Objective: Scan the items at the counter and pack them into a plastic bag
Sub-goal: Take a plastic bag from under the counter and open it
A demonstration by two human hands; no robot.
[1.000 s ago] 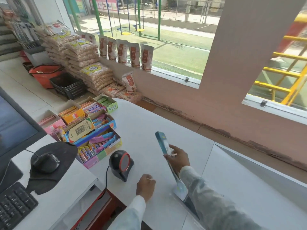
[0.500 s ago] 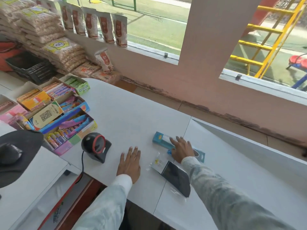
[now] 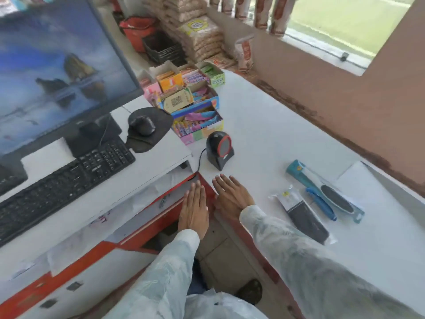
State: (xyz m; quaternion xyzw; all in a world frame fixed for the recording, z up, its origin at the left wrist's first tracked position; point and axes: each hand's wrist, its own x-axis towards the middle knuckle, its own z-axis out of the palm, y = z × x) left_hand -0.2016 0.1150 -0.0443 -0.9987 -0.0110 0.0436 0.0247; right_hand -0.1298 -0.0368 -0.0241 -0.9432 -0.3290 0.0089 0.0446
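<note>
Two packaged items lie on the white counter [image 3: 264,125] at the right: a teal card pack [image 3: 326,191] with a blue-handled tool and a dark oval file, and beside it a clear sleeve with a black flat item [image 3: 302,215]. The black scanner [image 3: 219,149] with a red ring stands left of them. My right hand [image 3: 231,195] lies flat, fingers spread, at the counter's corner near the scanner. My left hand [image 3: 194,209] is flat with fingers together, over the red drawer edge below the desk. Neither holds anything. A pale plastic bag [image 3: 220,305] shows at the bottom edge.
A monitor [image 3: 57,72], black keyboard [image 3: 62,180] and mouse [image 3: 142,123] on its pad occupy the white desk at left. Open boxes of sweets [image 3: 190,104] crowd the counter behind the scanner. Stacked sacks, a black crate and a red basket stand beyond by the window wall.
My right hand let go of the teal pack, which now lies flat on the counter, and drew back to the counter's corner. My left hand dropped off the counter toward the drawer. The view swung left.
</note>
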